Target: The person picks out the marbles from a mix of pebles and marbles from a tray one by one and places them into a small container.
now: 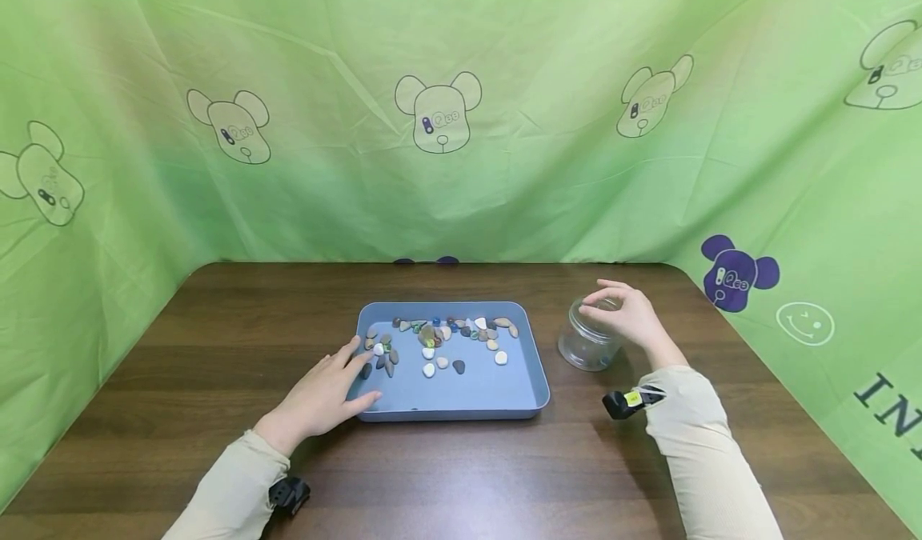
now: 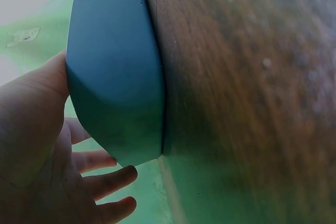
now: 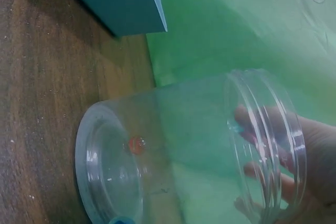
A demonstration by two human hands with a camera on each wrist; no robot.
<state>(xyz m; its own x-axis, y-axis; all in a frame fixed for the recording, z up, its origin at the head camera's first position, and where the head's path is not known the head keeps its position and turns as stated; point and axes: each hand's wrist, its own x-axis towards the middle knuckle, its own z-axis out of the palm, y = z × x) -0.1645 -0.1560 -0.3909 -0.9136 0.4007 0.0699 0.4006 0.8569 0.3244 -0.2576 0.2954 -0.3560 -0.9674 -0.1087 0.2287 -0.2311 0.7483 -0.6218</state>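
In the head view my left hand lies at the left edge of the blue tray, fingers spread, fingertips over the rim near a white pebble. The left wrist view shows this hand beside the tray's outer wall. My right hand is over the mouth of a clear jar, fingers loosely bent and apart. Through the jar wall the right wrist view shows those fingers, with nothing clearly held. An orange marble and a blue marble are at the jar's bottom.
Grey, white and brown pebbles and glass marbles lie scattered in the tray, mostly along its far and left sides. Tray and jar stand on a dark wooden table. A green printed cloth hangs behind and at the sides.
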